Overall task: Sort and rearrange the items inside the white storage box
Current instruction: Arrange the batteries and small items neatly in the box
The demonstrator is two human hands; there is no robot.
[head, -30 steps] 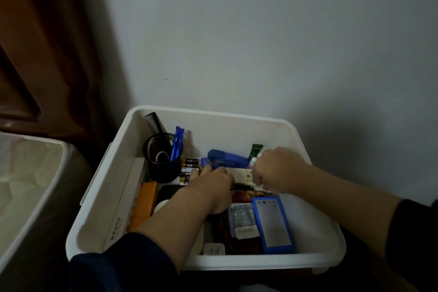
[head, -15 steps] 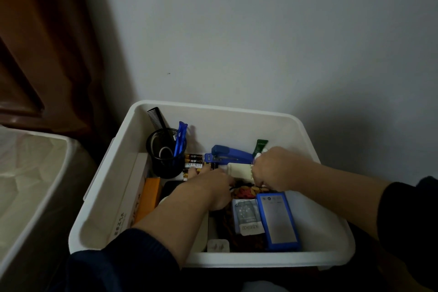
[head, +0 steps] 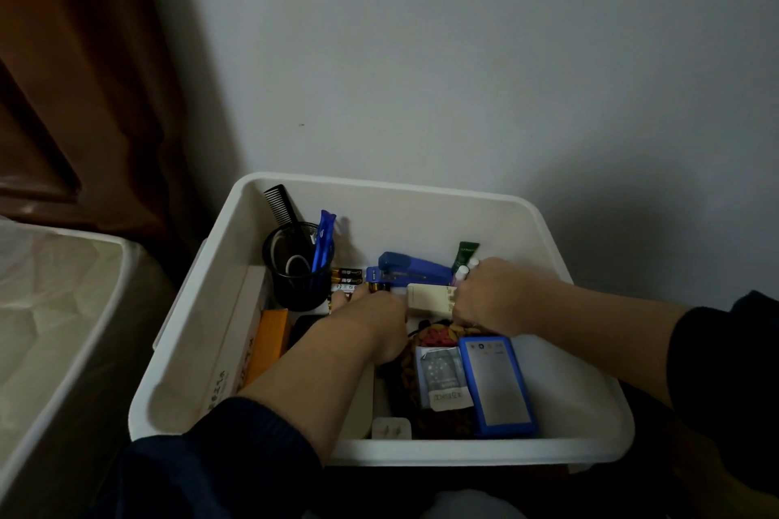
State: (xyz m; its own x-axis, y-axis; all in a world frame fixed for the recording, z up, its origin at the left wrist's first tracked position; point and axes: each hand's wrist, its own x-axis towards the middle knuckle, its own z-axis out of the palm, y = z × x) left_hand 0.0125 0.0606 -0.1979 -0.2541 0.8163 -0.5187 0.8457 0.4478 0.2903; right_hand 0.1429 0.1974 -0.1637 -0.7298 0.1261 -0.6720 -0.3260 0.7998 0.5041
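Observation:
The white storage box [head: 421,192] stands against the wall with both my hands inside it. My left hand [head: 371,322] reaches to the loose batteries [head: 346,278] beside the black mesh cup [head: 300,272]; its fingertips touch them, and its back hides their curl. My right hand [head: 495,295] curls round the right end of a small cream box [head: 428,299]. Two thin pale tubes [head: 463,272] stick up at its knuckles. Just behind lie a blue stapler [head: 415,271] and a green tube [head: 466,252].
The cup holds a black comb [head: 279,203] and a blue pen [head: 323,240]. An orange box [head: 269,343] and a long white carton [head: 236,350] line the left wall. Near the front lie a blue device [head: 497,386], a sealed packet [head: 442,377] and a white plug [head: 391,428]. A pale bin [head: 63,308] stands left.
More of the cream box shows between my hands. My left fingertips have slid forward onto the batteries. My right hand keeps its hold.

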